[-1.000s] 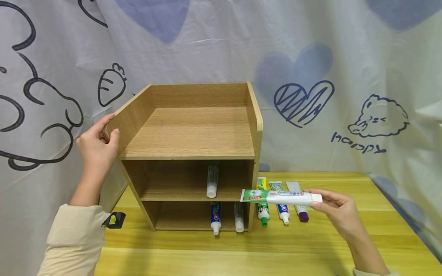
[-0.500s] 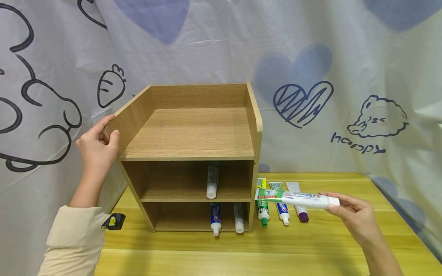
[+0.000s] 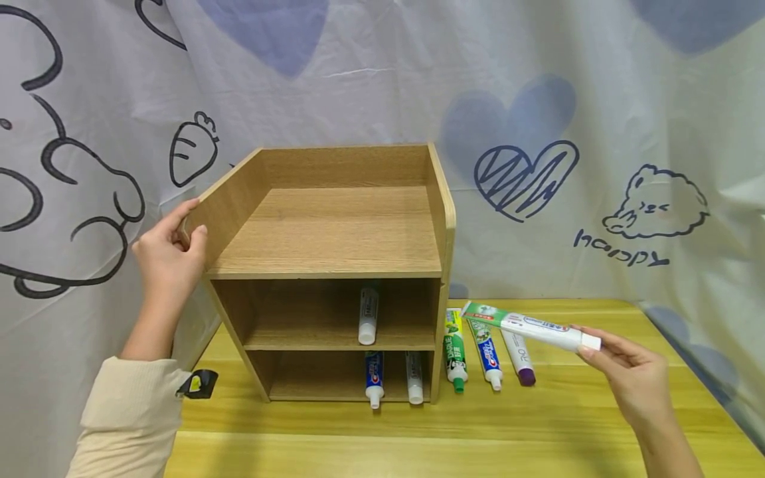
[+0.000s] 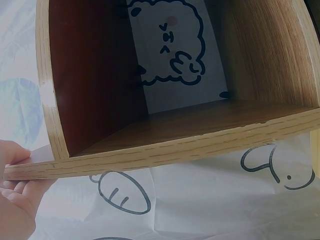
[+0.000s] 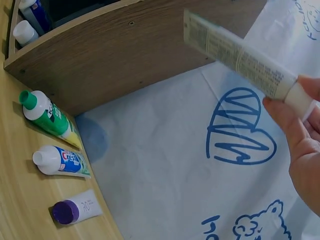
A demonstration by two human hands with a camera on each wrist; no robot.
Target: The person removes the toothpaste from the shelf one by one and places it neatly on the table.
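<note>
Since a second ago, the right hand (image 3: 635, 376) and the white-green tube (image 3: 532, 326) are showing farther right in the head view, now clear of the rack (image 3: 335, 229), flat end slanting upward. Right fingers are pinching the tube by its cap end, holding it in the air. Beyond, on the surface (image 3: 370, 438), a Darlie tube (image 3: 455, 348), Crest tube (image 3: 489, 358) and purple-capped tube (image 3: 518, 352) are lying in a row beside the rack. Left hand's (image 3: 170, 255) thumb and fingers are gripping the rack's left side panel. Inside, a grey tube (image 3: 368, 311) is lying on the middle shelf (image 3: 299, 332); below, a blue tube (image 3: 374, 373) and pale tube (image 3: 414, 375) are lying just apart.
</note>
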